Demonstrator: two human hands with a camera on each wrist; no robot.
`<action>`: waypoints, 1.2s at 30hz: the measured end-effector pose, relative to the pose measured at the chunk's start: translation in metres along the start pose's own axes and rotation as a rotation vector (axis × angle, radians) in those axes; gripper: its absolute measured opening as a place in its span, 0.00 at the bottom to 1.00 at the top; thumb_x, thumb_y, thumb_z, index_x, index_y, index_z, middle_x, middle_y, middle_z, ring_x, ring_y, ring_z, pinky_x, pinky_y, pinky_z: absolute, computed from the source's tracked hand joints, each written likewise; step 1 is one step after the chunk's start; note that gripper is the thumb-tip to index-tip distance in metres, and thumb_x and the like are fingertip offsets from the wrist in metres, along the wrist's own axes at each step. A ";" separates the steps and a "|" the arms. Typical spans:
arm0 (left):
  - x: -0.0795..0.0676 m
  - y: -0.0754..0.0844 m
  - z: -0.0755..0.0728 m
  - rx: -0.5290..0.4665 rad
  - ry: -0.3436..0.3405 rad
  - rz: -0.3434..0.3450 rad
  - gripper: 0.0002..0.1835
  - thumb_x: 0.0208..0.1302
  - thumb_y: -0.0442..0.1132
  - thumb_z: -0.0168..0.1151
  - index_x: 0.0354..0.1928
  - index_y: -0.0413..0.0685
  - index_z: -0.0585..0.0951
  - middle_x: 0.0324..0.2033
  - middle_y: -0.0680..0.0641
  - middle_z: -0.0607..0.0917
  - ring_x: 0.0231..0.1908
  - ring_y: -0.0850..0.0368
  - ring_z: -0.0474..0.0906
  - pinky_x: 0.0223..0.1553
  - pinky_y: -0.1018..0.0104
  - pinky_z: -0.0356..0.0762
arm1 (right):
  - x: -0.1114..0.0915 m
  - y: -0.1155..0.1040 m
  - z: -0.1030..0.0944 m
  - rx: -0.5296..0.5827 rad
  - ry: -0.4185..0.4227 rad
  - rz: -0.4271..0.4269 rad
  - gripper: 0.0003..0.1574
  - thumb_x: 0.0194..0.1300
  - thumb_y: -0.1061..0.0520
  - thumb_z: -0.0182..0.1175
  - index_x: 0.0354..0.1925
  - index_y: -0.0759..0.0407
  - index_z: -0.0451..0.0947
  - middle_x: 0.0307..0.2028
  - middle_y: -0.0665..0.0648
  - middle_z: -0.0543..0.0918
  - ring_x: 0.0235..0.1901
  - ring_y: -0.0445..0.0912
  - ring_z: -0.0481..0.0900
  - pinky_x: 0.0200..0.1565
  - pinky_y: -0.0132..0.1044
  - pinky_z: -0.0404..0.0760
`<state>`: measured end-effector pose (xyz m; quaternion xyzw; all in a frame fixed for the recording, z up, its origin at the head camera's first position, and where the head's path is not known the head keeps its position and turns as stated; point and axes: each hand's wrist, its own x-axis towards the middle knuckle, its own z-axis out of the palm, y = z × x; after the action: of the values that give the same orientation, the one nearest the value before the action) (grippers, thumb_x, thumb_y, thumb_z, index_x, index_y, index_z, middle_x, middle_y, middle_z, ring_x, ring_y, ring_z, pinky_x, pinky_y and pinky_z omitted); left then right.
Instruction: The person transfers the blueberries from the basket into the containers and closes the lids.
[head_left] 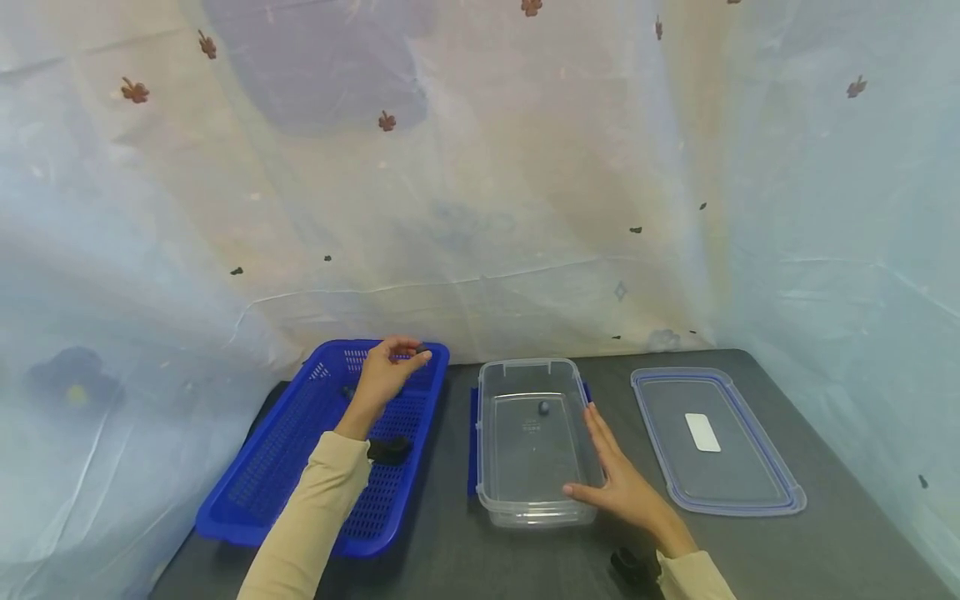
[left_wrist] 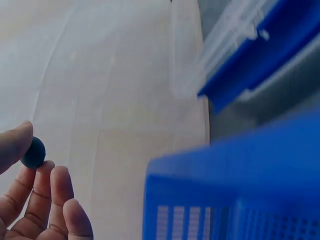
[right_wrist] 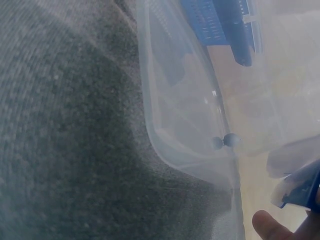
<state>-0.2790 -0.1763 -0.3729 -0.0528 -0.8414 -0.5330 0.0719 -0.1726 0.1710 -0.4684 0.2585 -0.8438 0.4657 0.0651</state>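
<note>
Fingers (left_wrist: pixel 41 192) of the left hand (head_left: pixel 384 372) pinch a small dark ball (left_wrist: pixel 35 154).

The ball (left_wrist: pixel 33 153) at the left fingers (left_wrist: pixel 42 197) is a dark, bluish slate; the second ball (head_left: pixel 543 408), seen through the colourless, see-through container (head_left: pixel 525 475), is a similar grey-blue. Deep blue flaps (head_left: pixel 473 442) flank that container. The basket (head_left: pixel 285 475) is vivid royal blue, patterned all over with rows of slots. The lid (head_left: pixel 735 479) is translucent with a periwinkle-blue border and a plain white label (head_left: pixel 702 432). Sleeves (head_left: pixel 307 508) are cream, the bench (head_left: pixel 450 533) dark grey. Behind, a curtain (head_left: pixel 525 183) blends pale blue, peach and lavender, scattered with small reddish-brown leaf shapes, blackish flecks and one muted blue flower (head_left: pixel 75 387) with a yellow centre.
</note>
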 end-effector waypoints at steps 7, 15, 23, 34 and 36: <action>0.003 0.011 0.027 -0.018 -0.038 0.027 0.18 0.52 0.50 0.64 0.43 0.51 0.77 0.38 0.48 0.76 0.38 0.53 0.74 0.38 0.58 0.72 | 0.002 0.025 0.005 -0.043 -0.010 -0.004 0.67 0.47 0.45 0.67 0.68 0.55 0.32 0.67 0.60 0.34 0.64 0.58 0.36 0.51 0.63 0.54; 0.007 0.028 0.058 -0.053 -0.078 0.051 0.17 0.50 0.45 0.67 0.41 0.46 0.78 0.36 0.48 0.78 0.36 0.54 0.75 0.37 0.59 0.73 | 0.004 0.018 0.003 -0.038 0.002 -0.012 0.67 0.45 0.46 0.68 0.68 0.58 0.34 0.67 0.60 0.35 0.64 0.58 0.37 0.52 0.62 0.55; 0.012 0.033 0.092 -0.044 -0.116 0.015 0.16 0.48 0.44 0.68 0.38 0.47 0.76 0.34 0.49 0.78 0.35 0.55 0.75 0.31 0.62 0.74 | 0.003 -0.016 -0.005 0.014 0.000 -0.019 0.65 0.45 0.54 0.68 0.68 0.61 0.35 0.66 0.65 0.36 0.62 0.65 0.39 0.51 0.63 0.54; 0.009 0.030 0.137 -0.032 -0.142 -0.025 0.18 0.46 0.47 0.69 0.36 0.48 0.76 0.31 0.52 0.78 0.33 0.57 0.74 0.31 0.64 0.73 | 0.001 -0.017 -0.006 0.010 -0.012 -0.003 0.63 0.47 0.54 0.67 0.68 0.62 0.35 0.66 0.64 0.35 0.62 0.66 0.39 0.51 0.63 0.54; 0.009 0.028 0.144 -0.019 -0.134 -0.040 0.17 0.45 0.47 0.70 0.36 0.48 0.77 0.30 0.53 0.78 0.33 0.57 0.73 0.31 0.65 0.72 | 0.000 -0.017 -0.006 0.015 -0.016 0.002 0.63 0.48 0.54 0.67 0.68 0.61 0.34 0.66 0.64 0.35 0.62 0.66 0.39 0.51 0.64 0.53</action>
<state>-0.2923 -0.0342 -0.4066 -0.0721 -0.8401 -0.5376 0.0042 -0.1650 0.1688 -0.4524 0.2616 -0.8411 0.4700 0.0561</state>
